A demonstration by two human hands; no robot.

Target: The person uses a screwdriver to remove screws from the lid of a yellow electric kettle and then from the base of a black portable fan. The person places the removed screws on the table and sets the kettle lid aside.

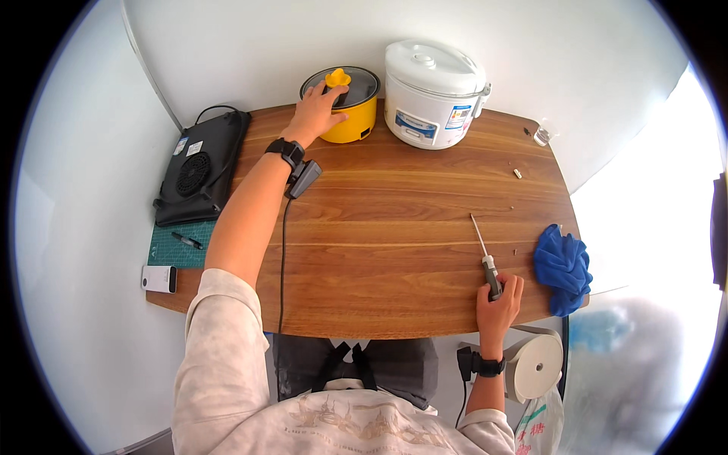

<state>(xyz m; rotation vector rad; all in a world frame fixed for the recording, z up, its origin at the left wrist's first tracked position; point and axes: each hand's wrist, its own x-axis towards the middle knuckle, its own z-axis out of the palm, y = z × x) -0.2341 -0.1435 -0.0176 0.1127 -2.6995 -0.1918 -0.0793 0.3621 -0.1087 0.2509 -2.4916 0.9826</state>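
At the back of the table, a yellow electric pot (350,125) wears a glass lid (365,85) with a yellow flower-shaped knob (337,77). My left hand (312,114) reaches onto its left side, fingers spread over the lid beside the knob and thumb out along the pot wall. A screwdriver (489,267) with a thin metal shaft and a grey-and-white handle is in my right hand (500,299), whose fingers wrap the handle near the front edge. Its tip points away from me, low over the wood or touching it; I cannot tell which.
A white rice cooker (432,98) stands right of the pot. Leftward lie a black appliance with a fan vent (201,171), a green cutting mat (182,246), a pen (186,240) and a white box-shaped device (159,279). Rightward are a blue cloth (563,269) and a clear cup (543,135).
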